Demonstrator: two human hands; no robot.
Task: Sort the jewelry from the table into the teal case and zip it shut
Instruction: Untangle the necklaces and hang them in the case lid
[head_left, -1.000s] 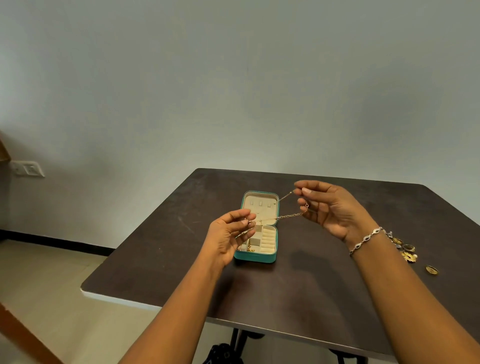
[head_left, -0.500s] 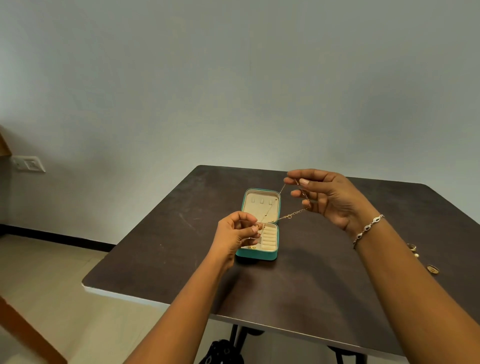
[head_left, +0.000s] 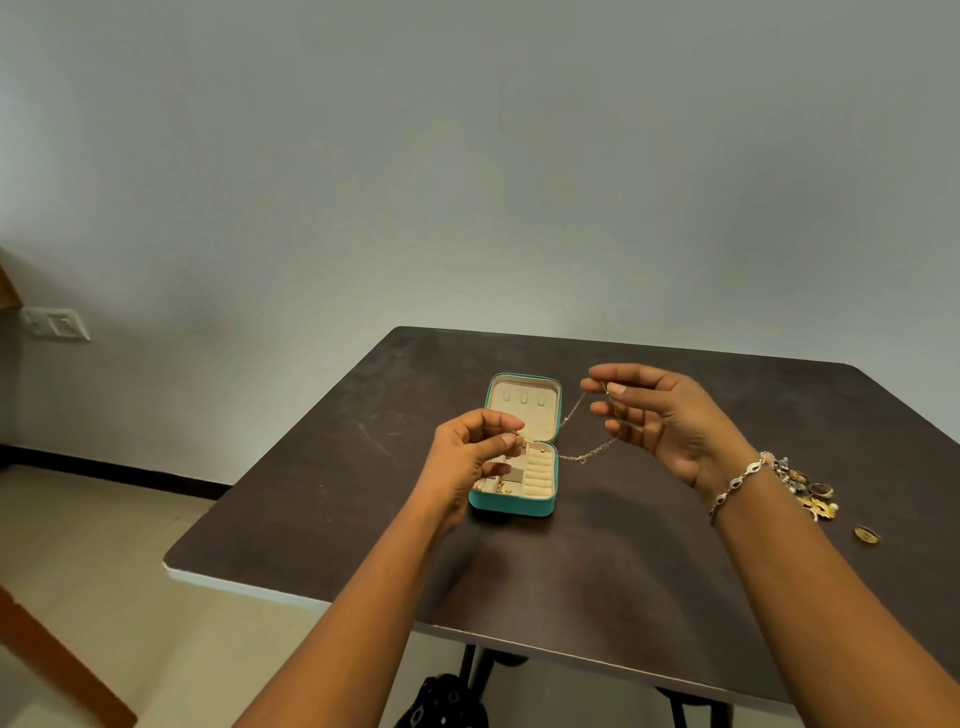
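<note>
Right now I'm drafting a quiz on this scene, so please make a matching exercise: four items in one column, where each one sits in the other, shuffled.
1 teal case
2 gold chain
3 silver bracelet
4 lone gold ring

A worn on the right wrist
B lying apart on the table, far right
C open on the table
D held between left hand and right hand

Pairs: 1-C, 2-D, 3-A, 4-B

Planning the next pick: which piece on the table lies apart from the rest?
The gold ring: it lies alone on the table, nearer the person and further right than the pile.
</note>
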